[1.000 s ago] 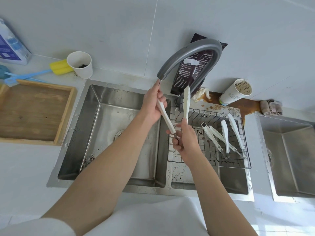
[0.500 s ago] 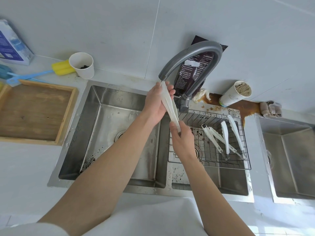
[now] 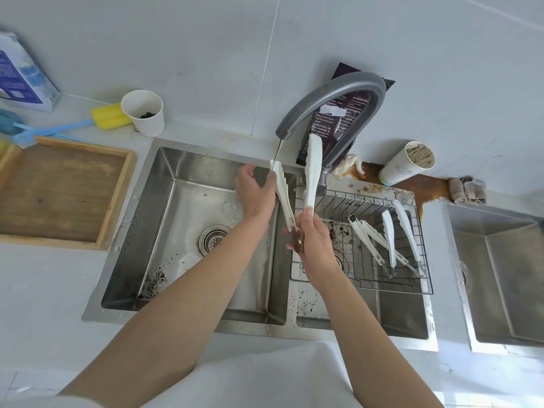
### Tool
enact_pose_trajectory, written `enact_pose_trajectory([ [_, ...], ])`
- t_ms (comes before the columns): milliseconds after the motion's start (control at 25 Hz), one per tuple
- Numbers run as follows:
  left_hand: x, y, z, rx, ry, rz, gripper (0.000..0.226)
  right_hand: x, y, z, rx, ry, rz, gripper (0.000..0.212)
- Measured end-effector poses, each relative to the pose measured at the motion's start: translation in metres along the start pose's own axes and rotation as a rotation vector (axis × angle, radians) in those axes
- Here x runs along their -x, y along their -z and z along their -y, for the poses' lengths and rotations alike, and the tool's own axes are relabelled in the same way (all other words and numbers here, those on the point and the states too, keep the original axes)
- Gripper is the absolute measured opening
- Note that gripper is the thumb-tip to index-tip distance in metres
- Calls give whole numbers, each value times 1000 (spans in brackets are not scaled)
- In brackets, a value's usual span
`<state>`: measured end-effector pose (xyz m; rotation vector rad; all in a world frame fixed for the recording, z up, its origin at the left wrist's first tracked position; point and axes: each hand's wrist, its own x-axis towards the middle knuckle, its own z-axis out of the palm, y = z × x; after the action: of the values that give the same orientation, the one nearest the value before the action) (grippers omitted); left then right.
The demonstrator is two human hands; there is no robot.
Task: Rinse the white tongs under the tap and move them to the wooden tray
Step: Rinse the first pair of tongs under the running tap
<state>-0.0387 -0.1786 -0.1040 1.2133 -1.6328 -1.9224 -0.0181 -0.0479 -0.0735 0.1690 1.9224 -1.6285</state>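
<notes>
Rinsing is the step in hand: the right hand (image 3: 312, 245) is clenched round the hinge end of the white tongs (image 3: 284, 201), whose two blades spread upward from its fingers. The left hand (image 3: 254, 192) is loose and uncurled, fingertips laid against the left blade, whose tip sits just above them in the thin water stream (image 3: 276, 154) falling from the tap (image 3: 332, 92). To do it well, I judge, the left fingertips should rub along the ridged blade while the right fingers roll the hinge, so both blades pass under the water; the right blade stands beside the stream, not in it. The wooden tray (image 3: 59, 189) lies well to the left of the left fingers. Print on the dark bag (image 3: 344, 113) behind the tap, the blue box (image 3: 23, 81) and the paper cup (image 3: 403, 169) is too small to read
</notes>
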Motion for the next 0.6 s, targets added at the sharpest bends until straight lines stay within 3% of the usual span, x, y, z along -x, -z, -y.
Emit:
enact_pose_trajectory([
  [80,5,-5,7,4,116,172,54,0,-6,1,-62,-31,20,49],
  [160,7,-10,11,59,165,272,36,3,-11,1,-63,-18,56,44],
  [280,5,-16,12,-29,105,196,13,5,-15,2,17,65,72,31],
  [400,-7,-21,0,-61,46,124,19,8,-19,2,17,82,78,29],
  [600,-34,-24,-17,-96,25,106,11,12,-20,2,2,97,112,31],
])
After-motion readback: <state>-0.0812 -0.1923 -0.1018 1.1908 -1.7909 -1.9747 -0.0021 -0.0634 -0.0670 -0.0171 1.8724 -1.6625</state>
